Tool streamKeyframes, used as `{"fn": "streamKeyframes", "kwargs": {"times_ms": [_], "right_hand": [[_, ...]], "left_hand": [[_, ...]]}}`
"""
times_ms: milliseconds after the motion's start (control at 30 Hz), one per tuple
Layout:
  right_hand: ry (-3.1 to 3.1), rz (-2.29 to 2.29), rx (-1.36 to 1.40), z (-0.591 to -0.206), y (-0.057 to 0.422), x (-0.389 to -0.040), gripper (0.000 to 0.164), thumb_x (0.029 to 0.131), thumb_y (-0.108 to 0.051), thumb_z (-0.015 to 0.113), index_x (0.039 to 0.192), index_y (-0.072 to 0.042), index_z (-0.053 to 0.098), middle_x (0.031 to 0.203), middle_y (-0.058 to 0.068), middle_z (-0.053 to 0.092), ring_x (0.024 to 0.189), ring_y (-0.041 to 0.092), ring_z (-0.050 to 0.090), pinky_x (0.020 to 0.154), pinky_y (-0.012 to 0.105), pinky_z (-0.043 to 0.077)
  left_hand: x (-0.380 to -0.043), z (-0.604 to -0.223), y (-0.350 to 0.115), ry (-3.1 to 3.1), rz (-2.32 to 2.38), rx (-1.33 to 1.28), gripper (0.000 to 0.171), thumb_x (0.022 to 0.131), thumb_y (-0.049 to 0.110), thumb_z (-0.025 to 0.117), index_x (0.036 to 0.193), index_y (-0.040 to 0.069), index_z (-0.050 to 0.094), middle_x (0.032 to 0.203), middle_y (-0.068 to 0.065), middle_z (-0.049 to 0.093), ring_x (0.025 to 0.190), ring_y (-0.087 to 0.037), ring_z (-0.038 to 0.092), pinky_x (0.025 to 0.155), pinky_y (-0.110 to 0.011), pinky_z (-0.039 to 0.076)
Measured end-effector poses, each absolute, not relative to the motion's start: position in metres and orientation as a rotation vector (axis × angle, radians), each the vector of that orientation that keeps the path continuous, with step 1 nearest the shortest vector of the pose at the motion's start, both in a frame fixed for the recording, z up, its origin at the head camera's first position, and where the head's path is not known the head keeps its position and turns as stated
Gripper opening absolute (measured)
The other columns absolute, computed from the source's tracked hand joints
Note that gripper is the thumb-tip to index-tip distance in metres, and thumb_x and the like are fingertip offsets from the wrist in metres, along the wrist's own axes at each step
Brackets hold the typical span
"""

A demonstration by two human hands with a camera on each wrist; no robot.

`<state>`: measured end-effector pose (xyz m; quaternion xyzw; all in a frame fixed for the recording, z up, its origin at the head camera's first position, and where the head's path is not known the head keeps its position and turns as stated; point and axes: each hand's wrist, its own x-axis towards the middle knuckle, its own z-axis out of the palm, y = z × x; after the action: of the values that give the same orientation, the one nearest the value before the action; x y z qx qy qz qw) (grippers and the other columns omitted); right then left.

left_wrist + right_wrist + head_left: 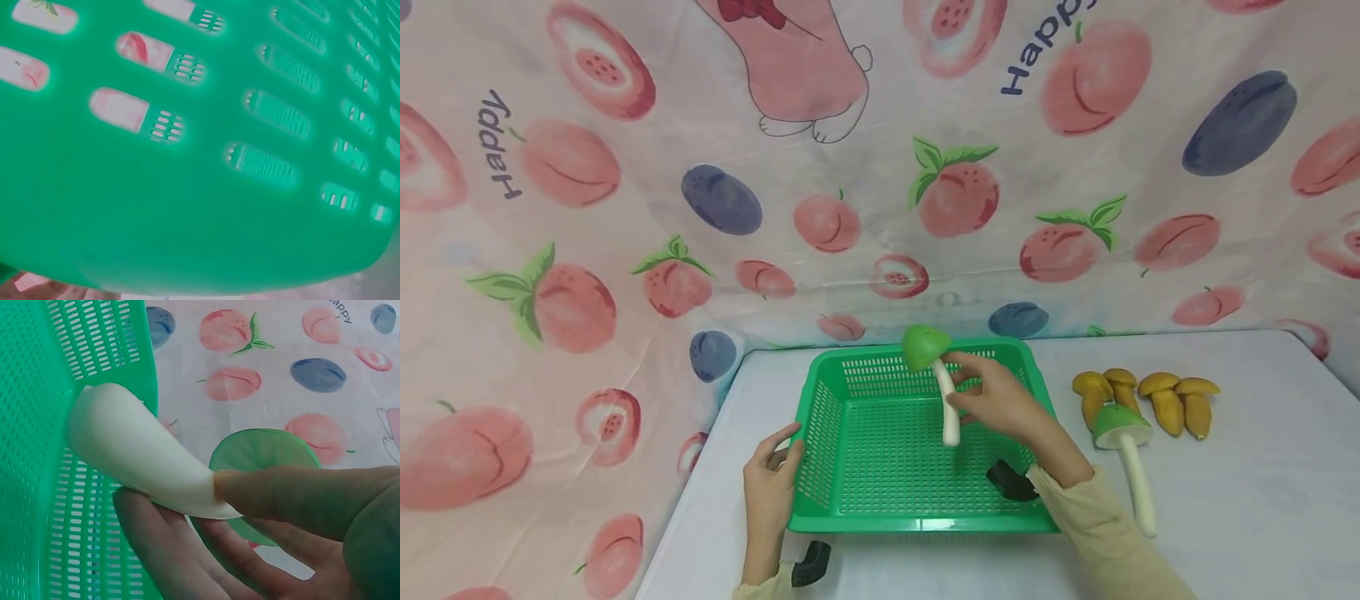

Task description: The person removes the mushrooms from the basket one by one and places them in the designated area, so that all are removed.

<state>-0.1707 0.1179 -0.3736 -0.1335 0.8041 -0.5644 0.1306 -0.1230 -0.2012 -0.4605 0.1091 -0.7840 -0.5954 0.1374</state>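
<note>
My right hand [996, 396] pinches a toy mushroom by its long white stem [137, 447], thumb on one side and fingers on the other. The mushroom's green cap [922, 347] points up and away, over the far rim of a green plastic basket [823, 521]. Its stem hangs over the basket's inside. At the left rim, my left hand [769, 483] holds the basket, with thumb and fingertips at the edge. In the left wrist view the basket's slotted wall [156, 206] hides most of that hand; only some fingers [50, 290] show beneath it.
Right of the basket, a second green-capped mushroom [1129, 450] lies on the white table [1247, 508]. Behind it lie several yellow-brown mushrooms [1165, 404] in a row. A fruit-print cloth [865, 175] hangs behind the table.
</note>
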Motion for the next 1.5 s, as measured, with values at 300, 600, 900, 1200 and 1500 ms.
{"fn": "streamKeyframes", "kwargs": {"times_ms": [300,600,900,1200,1500], "right_hand": [[2.342,-1.678,-0.352,-0.377,0.139,-0.16,0.06,0.098,-0.002,0.058,0.152,0.004,0.031,0.13,0.033,0.049,0.112,0.044,0.062,0.075,0.039,0.059],[2.469,-1.668,-0.297,-0.384,0.153,-0.153,0.059,0.097,-0.005,0.062,0.15,0.0,0.037,0.13,0.03,0.053,0.111,0.041,0.063,0.071,0.035,0.059],[2.498,-1.666,-0.317,-0.389,0.17,-0.147,0.061,0.096,-0.006,0.063,0.15,0.004,0.035,0.127,0.031,0.054,0.107,0.04,0.065,0.069,0.035,0.06],[2.526,-1.661,-0.311,-0.393,0.188,-0.139,0.062,0.096,-0.005,0.063,0.15,0.005,0.034,0.126,0.032,0.054,0.104,0.039,0.066,0.069,0.036,0.06],[2.553,-1.651,-0.304,-0.393,0.205,-0.132,0.064,0.096,-0.007,0.064,0.151,0.005,0.032,0.127,0.033,0.053,0.106,0.042,0.064,0.069,0.032,0.06]], "left_hand": [[-0.122,-0.459,-0.201,-2.275,-1.729,0.319,0.03,0.098,0.021,0.065,0.126,0.01,0.068,0.123,-0.013,0.062,0.086,-0.009,0.069,0.068,-0.021,0.052],[-0.124,-0.459,-0.2,-2.271,-1.721,0.325,0.03,0.098,0.019,0.065,0.126,0.008,0.068,0.123,-0.014,0.061,0.086,-0.006,0.068,0.067,-0.02,0.053],[-0.123,-0.46,-0.201,-2.27,-1.725,0.318,0.031,0.098,0.02,0.065,0.126,0.008,0.067,0.124,-0.013,0.06,0.087,-0.007,0.068,0.068,-0.02,0.053],[-0.123,-0.459,-0.203,-2.265,-1.748,0.336,0.031,0.097,0.022,0.066,0.126,0.01,0.068,0.12,-0.015,0.063,0.085,-0.014,0.071,0.066,-0.022,0.054],[-0.123,-0.46,-0.202,-2.266,-1.734,0.321,0.03,0.097,0.021,0.066,0.126,0.01,0.068,0.12,-0.015,0.063,0.084,-0.013,0.07,0.066,-0.022,0.054]]}}
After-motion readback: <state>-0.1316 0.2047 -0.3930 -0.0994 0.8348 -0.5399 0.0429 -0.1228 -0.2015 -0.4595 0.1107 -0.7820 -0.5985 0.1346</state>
